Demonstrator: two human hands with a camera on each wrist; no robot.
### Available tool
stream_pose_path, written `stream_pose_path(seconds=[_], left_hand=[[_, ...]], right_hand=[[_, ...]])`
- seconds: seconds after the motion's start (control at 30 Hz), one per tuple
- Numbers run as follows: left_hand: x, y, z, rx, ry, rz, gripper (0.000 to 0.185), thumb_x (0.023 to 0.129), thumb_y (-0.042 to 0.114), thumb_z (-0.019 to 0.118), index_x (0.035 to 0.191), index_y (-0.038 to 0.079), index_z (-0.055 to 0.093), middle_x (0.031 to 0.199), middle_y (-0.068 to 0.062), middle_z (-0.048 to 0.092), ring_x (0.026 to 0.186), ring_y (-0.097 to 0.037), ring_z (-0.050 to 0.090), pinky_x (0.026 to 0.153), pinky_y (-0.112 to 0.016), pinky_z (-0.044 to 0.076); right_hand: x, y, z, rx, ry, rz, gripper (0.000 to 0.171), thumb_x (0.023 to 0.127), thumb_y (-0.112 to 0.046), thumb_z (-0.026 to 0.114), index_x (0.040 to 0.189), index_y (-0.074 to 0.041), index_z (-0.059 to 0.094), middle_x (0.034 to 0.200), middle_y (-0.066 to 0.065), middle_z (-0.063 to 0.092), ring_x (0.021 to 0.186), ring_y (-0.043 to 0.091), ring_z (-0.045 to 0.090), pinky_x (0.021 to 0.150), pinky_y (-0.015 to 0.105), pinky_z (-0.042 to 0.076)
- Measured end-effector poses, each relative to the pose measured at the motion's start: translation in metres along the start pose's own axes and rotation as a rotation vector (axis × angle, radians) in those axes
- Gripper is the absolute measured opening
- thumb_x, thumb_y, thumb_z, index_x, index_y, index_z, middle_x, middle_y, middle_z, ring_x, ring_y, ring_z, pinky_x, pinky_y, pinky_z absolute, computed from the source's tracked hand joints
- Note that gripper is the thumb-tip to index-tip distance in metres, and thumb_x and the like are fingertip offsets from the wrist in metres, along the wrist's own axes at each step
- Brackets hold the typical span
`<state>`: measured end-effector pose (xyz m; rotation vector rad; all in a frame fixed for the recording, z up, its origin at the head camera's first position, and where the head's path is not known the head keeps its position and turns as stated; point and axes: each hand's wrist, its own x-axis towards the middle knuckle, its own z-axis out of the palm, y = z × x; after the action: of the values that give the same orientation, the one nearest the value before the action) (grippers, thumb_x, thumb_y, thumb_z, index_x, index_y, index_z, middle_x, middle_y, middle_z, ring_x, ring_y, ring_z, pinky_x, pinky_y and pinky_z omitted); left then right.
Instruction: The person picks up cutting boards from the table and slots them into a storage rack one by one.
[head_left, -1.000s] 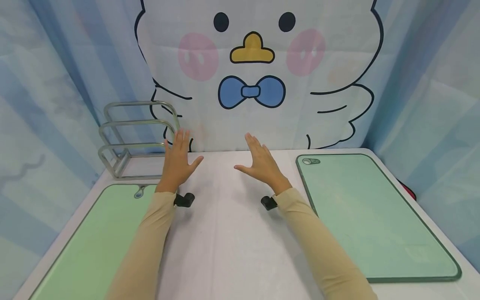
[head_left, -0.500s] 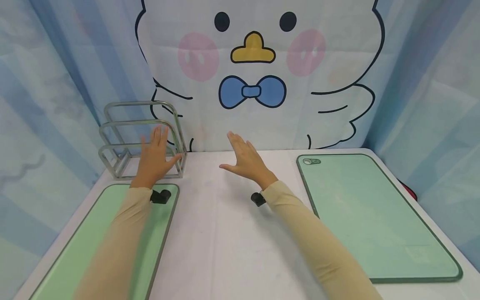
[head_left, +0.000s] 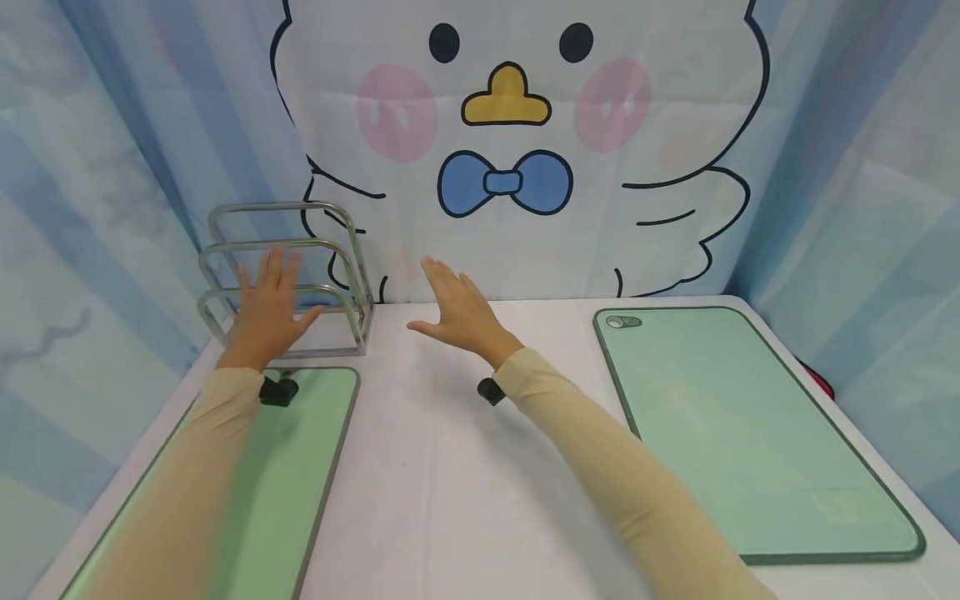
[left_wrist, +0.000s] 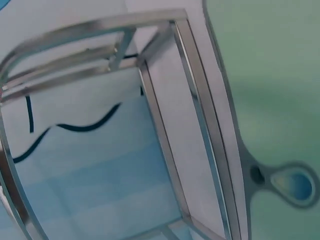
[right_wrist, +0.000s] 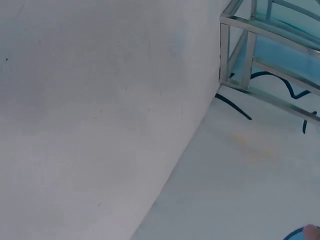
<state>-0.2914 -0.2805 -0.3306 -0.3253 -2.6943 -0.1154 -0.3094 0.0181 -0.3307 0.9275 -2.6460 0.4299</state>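
My left hand (head_left: 266, 312) is open with straight fingers, held over the near side of a metal wire rack (head_left: 285, 275) at the back left of the table. My right hand (head_left: 459, 312) is open too, fingers spread, above the white tabletop (head_left: 465, 467) just right of the rack. Neither hand holds anything. A light green cutting board (head_left: 300, 467) lies flat at the front left, partly under my left sleeve. A second green board (head_left: 742, 425) lies flat on the right. The left wrist view shows the rack (left_wrist: 165, 125) and the board's hanging hole (left_wrist: 292, 182).
A cloth backdrop (head_left: 517, 150) with a cartoon bird hangs right behind the table. Blue curtains close in both sides. The rack's corner (right_wrist: 240, 55) shows in the right wrist view, against the backdrop.
Both hands have moved left and slightly away from me; the left one went from the table's middle to the rack. Both stayed open.
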Motion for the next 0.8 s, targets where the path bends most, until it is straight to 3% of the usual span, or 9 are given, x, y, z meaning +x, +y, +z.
stream_pose_path(seconds=[0.27, 0.5, 0.63, 0.8], left_hand=[[-0.006, -0.026, -0.007, 0.033, -0.018, -0.019, 0.092, 0.089, 0.033, 0.062, 0.151, 0.001, 0.002, 0.155, -0.028, 0.003, 0.143, -0.044, 0.006, 0.11, -0.068, 0.002], [-0.007, -0.041, -0.012, 0.022, 0.01, -0.036, 0.093, 0.088, 0.03, 0.064, 0.15, 0.0, 0.001, 0.153, -0.03, 0.009, 0.143, -0.044, 0.007, 0.11, -0.068, 0.002], [-0.004, -0.049, -0.014, -0.023, 0.009, -0.091, 0.09, 0.092, 0.03, 0.059, 0.15, 0.0, -0.002, 0.154, -0.031, 0.006, 0.143, -0.043, 0.003, 0.11, -0.069, 0.0], [-0.007, -0.061, -0.008, -0.149, 0.032, -0.193, 0.087, 0.095, 0.039, 0.05, 0.15, 0.0, -0.006, 0.155, -0.029, -0.003, 0.144, -0.042, -0.004, 0.11, -0.067, -0.006]], right_hand=[[0.013, -0.015, 0.008, 0.004, -0.004, -0.069, 0.093, 0.084, -0.049, 0.065, 0.15, -0.002, 0.017, 0.156, 0.01, 0.025, 0.142, 0.023, 0.029, 0.114, 0.048, 0.028], [0.024, -0.025, 0.011, -0.032, 0.004, -0.099, 0.093, 0.085, -0.048, 0.064, 0.149, -0.001, 0.017, 0.156, 0.011, 0.024, 0.143, 0.023, 0.028, 0.114, 0.047, 0.029], [0.03, -0.03, 0.013, -0.033, 0.035, -0.104, 0.093, 0.085, -0.047, 0.065, 0.149, 0.0, 0.017, 0.155, 0.012, 0.025, 0.142, 0.023, 0.028, 0.114, 0.046, 0.03], [0.039, -0.036, 0.019, 0.027, 0.075, -0.097, 0.093, 0.084, -0.042, 0.069, 0.148, 0.002, 0.018, 0.155, 0.014, 0.026, 0.142, 0.024, 0.029, 0.113, 0.045, 0.031]])
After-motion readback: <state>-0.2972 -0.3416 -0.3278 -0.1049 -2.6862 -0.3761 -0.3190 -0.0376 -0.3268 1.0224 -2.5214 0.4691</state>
